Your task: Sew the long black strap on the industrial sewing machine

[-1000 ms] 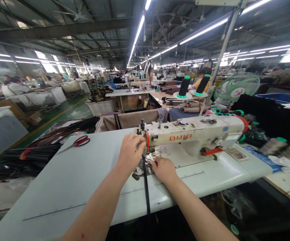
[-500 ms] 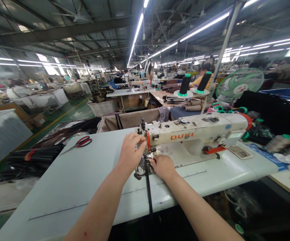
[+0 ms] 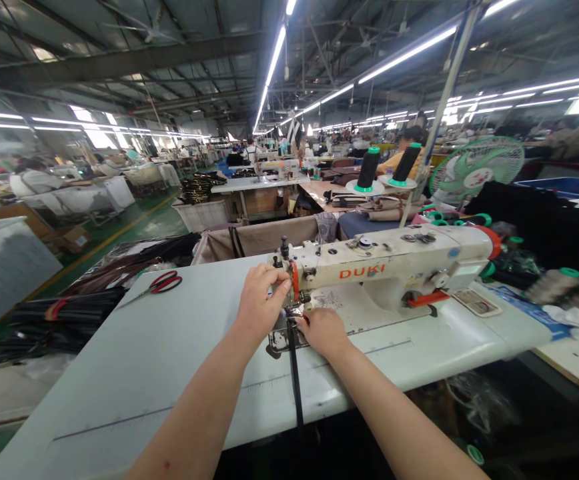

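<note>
A white sewing machine (image 3: 354, 257) marked DUKI stands on a pale table (image 3: 194, 333). A narrow black strap (image 3: 295, 380) runs from under its presser foot over the table's front edge. Left of the needle, my left hand (image 3: 262, 297) is closed with thumb and forefinger together beside the orange lever (image 3: 295, 280); what it pinches, if anything, is too small to make out. My right hand (image 3: 325, 330) rests low at the needle plate, to the right of the strap. Its fingers are closed near the presser foot on something small and dark, mostly hidden.
Red-handled scissors (image 3: 165, 283) lie on the table at left. Black thread cones (image 3: 368, 170) stand behind the machine, a green fan (image 3: 477, 170) at right. Dark strap bundles (image 3: 69, 313) are stacked to the left, and a fabric-lined bin (image 3: 264, 237) sits behind the table.
The view has shifted very slightly. Both hands stay at the needle area, with the right fingertips a touch closer to the strap.
</note>
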A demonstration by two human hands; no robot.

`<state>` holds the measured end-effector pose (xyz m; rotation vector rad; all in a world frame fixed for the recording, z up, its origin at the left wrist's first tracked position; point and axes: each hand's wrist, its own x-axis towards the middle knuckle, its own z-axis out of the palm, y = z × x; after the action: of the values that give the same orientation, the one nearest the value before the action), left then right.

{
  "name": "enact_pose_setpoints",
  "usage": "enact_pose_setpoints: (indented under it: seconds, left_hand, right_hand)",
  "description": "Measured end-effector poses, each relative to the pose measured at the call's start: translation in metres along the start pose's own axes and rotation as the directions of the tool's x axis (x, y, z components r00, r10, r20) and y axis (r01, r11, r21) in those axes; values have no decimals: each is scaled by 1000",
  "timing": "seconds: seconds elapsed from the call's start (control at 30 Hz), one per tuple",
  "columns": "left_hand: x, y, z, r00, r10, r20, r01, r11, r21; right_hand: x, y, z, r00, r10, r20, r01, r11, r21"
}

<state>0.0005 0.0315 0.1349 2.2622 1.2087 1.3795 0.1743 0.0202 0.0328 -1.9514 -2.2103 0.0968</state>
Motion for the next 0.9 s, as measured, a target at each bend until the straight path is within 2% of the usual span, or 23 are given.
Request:
enact_pose_setpoints:
  seconds: [0.3, 0.43, 0.53, 0.63, 0.73, 0.8, 0.9]
  left_hand:
    - [0, 2, -4, 999, -14, 39, 18, 997, -79]
    - [-3, 5, -10, 997, -32, 70, 43, 987, -157]
    - [-9, 10, -17, 994, -60, 90, 84, 954, -289]
    - [-16, 15, -24, 982, -128, 140, 182, 843, -506]
    - [-22, 20, -28, 948, -239, 212, 318, 655, -685]
    - [-24, 26, -28, 922, -293, 253, 378, 537, -754]
    - [-25, 38, -26, 878, -351, 326, 455, 399, -796]
  right_hand:
    - [1, -9, -1, 997, -77, -27, 78, 997, 18]
    - [-13, -4, -3, 997, -6, -80, 11, 998, 69]
    - [-31, 9, -5, 989, 75, -125, -62, 992, 109]
    - [-49, 26, -7, 971, 152, -187, -129, 983, 128]
    - [-65, 31, -13, 949, 177, -260, -145, 980, 137]
    - [-73, 23, -22, 922, 121, -367, -43, 976, 213]
    - [-79, -5, -45, 826, -21, -564, 275, 888, 369]
